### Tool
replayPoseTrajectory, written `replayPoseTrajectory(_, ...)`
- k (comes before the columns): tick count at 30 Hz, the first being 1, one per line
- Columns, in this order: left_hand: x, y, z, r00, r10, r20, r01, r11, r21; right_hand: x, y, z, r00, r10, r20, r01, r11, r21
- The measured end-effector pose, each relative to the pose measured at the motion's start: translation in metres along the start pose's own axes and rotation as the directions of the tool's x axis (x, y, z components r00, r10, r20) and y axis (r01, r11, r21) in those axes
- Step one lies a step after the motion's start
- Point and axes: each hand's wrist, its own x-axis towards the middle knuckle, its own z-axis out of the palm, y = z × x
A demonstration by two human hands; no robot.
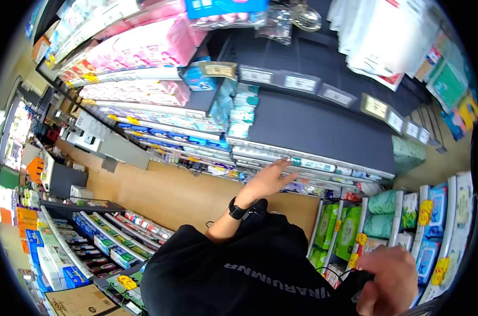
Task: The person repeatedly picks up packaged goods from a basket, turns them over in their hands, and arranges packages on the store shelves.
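- Head view: the left hand (266,183) has loosely spread fingers, nothing visible in them, near the front edge of the dark shelf (323,126); contact is unclear.
- Teal-and-white packs (243,113) sit at its left end.
- Right hand (394,276) blurred, fingers bent, hold unclear, near green packs (349,229).

- Black fabric top (196,274) with a plain left shoulder
- Pale grey block capitals (278,283) in a line across it, partly hidden by folds
- Black wristwatch (237,209) with a dark strap on the left wrist
- Bare left forearm (222,227)
- Ungloved left hand (268,181)
- Ungloved right hand (391,276), blurred
- Thin black cable (323,269) beside the top
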Motion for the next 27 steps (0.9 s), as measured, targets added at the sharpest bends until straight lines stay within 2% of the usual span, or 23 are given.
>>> replayPoseTrajectory(1, -0.003, 0.01, 0.003, 1.0, -0.025, -0.007, 0.025, 1.0, 0.013, -0.011, -0.003, -0.008, 0.999, 0.027, -0.026, -0.029, 0.998, -0.063)
replayPoseTrajectory(2, -0.004, 0.017, 0.005, 0.999, -0.05, -0.014, 0.05, 0.998, 0.028, -0.019, -0.009, -0.019, 0.981, 0.194, 0.009, -0.193, 0.966, 0.172)
replayPoseTrajectory(3, -0.006, 0.02, 0.01, 0.999, -0.037, 0.006, 0.037, 0.999, -0.013, -0.028, -0.012, -0.024, 0.959, 0.281, 0.045, -0.282, 0.917, 0.282)
replayPoseTrajectory(4, -0.008, 0.019, 0.019, 0.998, 0.025, -0.051, -0.023, 0.999, 0.033, -0.035, -0.014, -0.03, 0.927, 0.365, 0.081, -0.367, 0.847, 0.385)
replayPoseTrajectory(5, -0.011, 0.029, 0.019, 1.0, 0.004, -0.027, -0.004, 1.0, -0.012, -0.038, -0.009, -0.027, 0.984, 0.164, -0.07, -0.129, 0.926, 0.353)
replayPoseTrajectory(6, -0.017, 0.04, 0.021, 1.0, -0.025, 0.002, 0.025, 0.998, -0.059, -0.044, -0.007, -0.027, 0.978, -0.048, -0.202, 0.106, 0.952, 0.287)
replayPoseTrajectory(7, -0.022, 0.044, 0.026, 0.999, -0.025, -0.024, 0.023, 0.997, -0.071, -0.052, -0.008, -0.037, 0.992, -0.05, -0.114, 0.083, 0.949, 0.305)
replayPoseTrajectory(8, -0.026, 0.046, 0.033, 0.998, 0.002, -0.058, -0.007, 0.997, -0.072, -0.059, -0.01, -0.039, 0.993, -0.036, -0.115, 0.069, 0.952, 0.298)
replayPoseTrajectory(10, -0.034, 0.051, 0.043, 0.997, -0.014, -0.07, 0.006, 0.993, -0.115, -0.072, -0.014, -0.036, 0.967, -0.068, -0.247, 0.148, 0.935, 0.322)
replayPoseTrajectory(11, -0.04, 0.055, 0.047, 0.994, 0.039, -0.106, -0.046, 0.997, -0.057, -0.082, -0.003, -0.035, 0.949, -0.179, -0.261, 0.252, 0.926, 0.282)
replayPoseTrajectory(12, -0.046, 0.06, 0.052, 0.995, 0.038, -0.092, -0.043, 0.997, -0.059, -0.087, -0.005, -0.046, 0.951, -0.165, -0.262, 0.239, 0.929, 0.282)
replayPoseTrajectory(13, -0.05, 0.064, 0.056, 0.995, 0.04, -0.088, -0.045, 0.997, -0.057, -0.09, -0.011, -0.06, 0.988, -0.111, -0.108, 0.144, 0.912, 0.383)
replayPoseTrajectory(15, -0.056, 0.075, 0.061, 0.995, 0.058, -0.082, -0.064, 0.995, -0.082, -0.103, -0.015, -0.074, 0.997, -0.073, 0.041, 0.046, 0.889, 0.455)
replayPoseTrajectory(16, -0.058, 0.081, 0.063, 0.994, 0.069, -0.083, -0.075, 0.994, -0.074, -0.112, -0.015, -0.076, 0.993, -0.107, 0.052, 0.075, 0.9, 0.429)
replayPoseTrajectory(18, -0.067, 0.095, 0.069, 0.996, 0.045, -0.08, -0.06, 0.98, -0.188, -0.131, -0.019, -0.067, 0.988, -0.143, 0.062, 0.106, 0.908, 0.404)
replayPoseTrajectory(19, -0.07, 0.101, 0.072, 0.994, 0.061, -0.09, -0.078, 0.977, -0.199, -0.147, -0.021, -0.052, 0.983, -0.079, -0.164, 0.119, 0.961, 0.251)
replayPoseTrajectory(21, -0.075, 0.107, 0.077, 0.988, 0.115, -0.102, -0.135, 0.968, -0.211, -0.162, -0.011, -0.03, 0.904, -0.054, -0.425, 0.08, 0.996, 0.043)
replayPoseTrajectory(22, -0.077, 0.11, 0.079, 0.98, 0.168, -0.11, -0.189, 0.956, -0.224, -0.163, -0.001, -0.023, 0.885, -0.061, -0.462, 0.065, 0.998, -0.009)
replayPoseTrajectory(24, -0.085, 0.121, 0.082, 0.982, 0.16, -0.099, -0.182, 0.941, -0.285, -0.181, 0.011, -0.018, 0.905, 0.254, -0.342, -0.184, 0.957, 0.225)
replayPoseTrajectory(26, -0.093, 0.127, 0.084, 0.984, 0.157, -0.087, -0.177, 0.923, -0.342, -0.204, 0.031, -0.004, 0.791, 0.545, -0.278, -0.441, 0.822, 0.359)
replayPoseTrajectory(27, -0.097, 0.129, 0.087, 0.983, 0.155, -0.1, -0.181, 0.913, -0.365, -0.216, 0.042, 0.004, 0.787, 0.546, -0.288, -0.442, 0.824, 0.354)
